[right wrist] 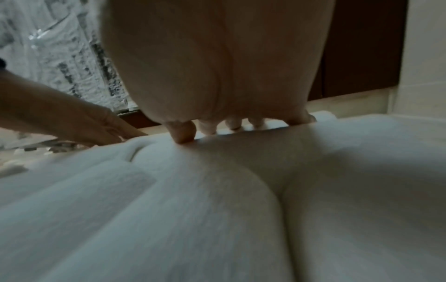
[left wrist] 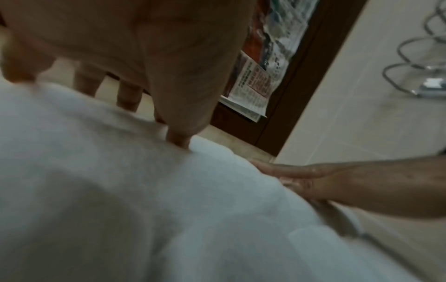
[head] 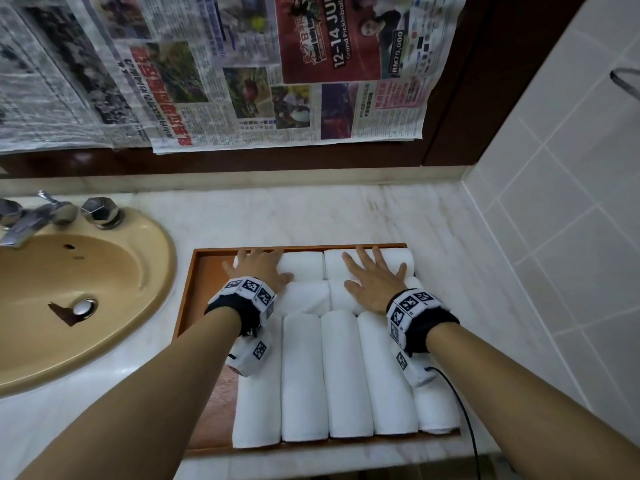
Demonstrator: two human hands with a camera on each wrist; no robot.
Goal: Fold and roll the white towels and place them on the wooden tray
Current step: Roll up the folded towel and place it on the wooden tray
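Several rolled white towels fill the wooden tray point(head: 204, 271) on the marble counter. A front row point(head: 341, 372) runs lengthways; shorter rolls lie crosswise at the back point(head: 304, 266). My left hand point(head: 258, 268) lies flat with straight fingers on the back left rolls point(left wrist: 120, 171). My right hand point(head: 372, 280) presses flat, fingers spread, on the back right rolls point(right wrist: 241, 181). Neither hand grips anything. Each wrist view shows white towel under the palm and the other hand alongside.
A beige sink point(head: 69, 289) with a chrome tap point(head: 31, 216) sits left of the tray. Newspaper sheets point(head: 242, 81) hang on the dark wall behind. A white tiled wall point(head: 571, 202) closes the right side. A black cable point(head: 464, 410) trails from my right wrist.
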